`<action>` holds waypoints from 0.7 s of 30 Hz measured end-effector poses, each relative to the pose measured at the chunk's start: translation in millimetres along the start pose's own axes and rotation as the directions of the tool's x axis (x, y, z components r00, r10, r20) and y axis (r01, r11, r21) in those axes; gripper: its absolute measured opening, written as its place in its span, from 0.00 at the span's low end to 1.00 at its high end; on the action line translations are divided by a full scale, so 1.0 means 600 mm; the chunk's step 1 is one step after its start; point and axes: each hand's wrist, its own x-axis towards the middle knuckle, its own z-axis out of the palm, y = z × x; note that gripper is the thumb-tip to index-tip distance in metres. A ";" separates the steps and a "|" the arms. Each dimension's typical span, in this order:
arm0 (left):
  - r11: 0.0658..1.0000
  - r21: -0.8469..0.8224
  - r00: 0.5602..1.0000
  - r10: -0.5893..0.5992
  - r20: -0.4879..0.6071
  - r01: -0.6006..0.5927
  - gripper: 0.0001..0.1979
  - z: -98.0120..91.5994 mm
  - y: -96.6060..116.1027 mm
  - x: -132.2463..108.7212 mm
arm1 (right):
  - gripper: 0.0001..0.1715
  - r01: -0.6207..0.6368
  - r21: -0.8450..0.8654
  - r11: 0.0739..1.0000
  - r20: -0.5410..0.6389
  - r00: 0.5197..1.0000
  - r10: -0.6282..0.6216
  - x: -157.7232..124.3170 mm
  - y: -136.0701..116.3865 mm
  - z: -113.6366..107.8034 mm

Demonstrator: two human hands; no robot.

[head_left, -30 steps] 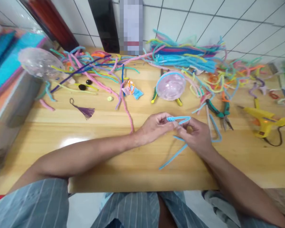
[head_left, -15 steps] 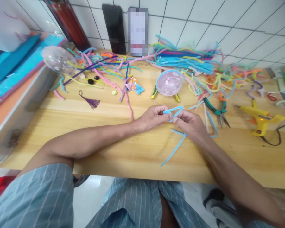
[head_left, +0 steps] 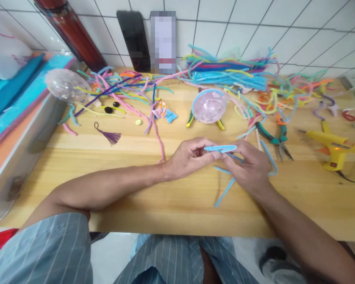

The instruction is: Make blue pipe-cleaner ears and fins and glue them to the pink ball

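Observation:
Between my two hands, just above the table, is a bent light-blue pipe cleaner (head_left: pixel 221 148), folded into a narrow loop. The fingers of my left hand (head_left: pixel 192 156) pinch its left end. My right hand (head_left: pixel 248 163) grips the other side, its thumb close to my left thumb; part of the stem is hidden behind these fingers. Below the hands another stretch of blue pipe cleaner (head_left: pixel 225 192) slants down to the left; whether it joins the held one I cannot tell. Right of my right hand lies a bent blue pipe cleaner (head_left: pixel 269 157) on the table.
Beyond my hands stands a clear pinkish dome (head_left: pixel 209 105) over yellow-handled pliers. Green-handled pliers (head_left: pixel 274 138) and a yellow glue gun (head_left: pixel 333 144) lie right. Coloured pipe cleaners (head_left: pixel 227 81) line the back, near two phones (head_left: pixel 133 41). A purple tassel (head_left: pixel 108 135) lies left.
The held blue pipe cleaner has tilted from an open triangular bend to a flatter, narrower loop. Both hands stay close together on it. The whole view has shifted slightly.

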 end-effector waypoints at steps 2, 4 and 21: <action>0.983 -0.147 0.993 -0.099 0.069 0.108 0.30 -0.006 0.002 0.006 | 0.07 0.122 -0.088 0.989 -0.015 0.992 -0.124 -0.002 0.004 -0.005; 0.899 -0.324 0.952 -0.248 0.182 0.296 0.34 -0.014 0.005 0.016 | 0.08 0.219 -0.173 0.960 -0.009 0.975 -0.224 -0.004 0.008 -0.011; 0.670 -0.367 0.748 -0.455 0.483 0.645 0.22 -0.037 0.032 0.032 | 0.11 0.164 -0.138 0.977 0.084 0.985 -0.153 -0.003 -0.006 -0.037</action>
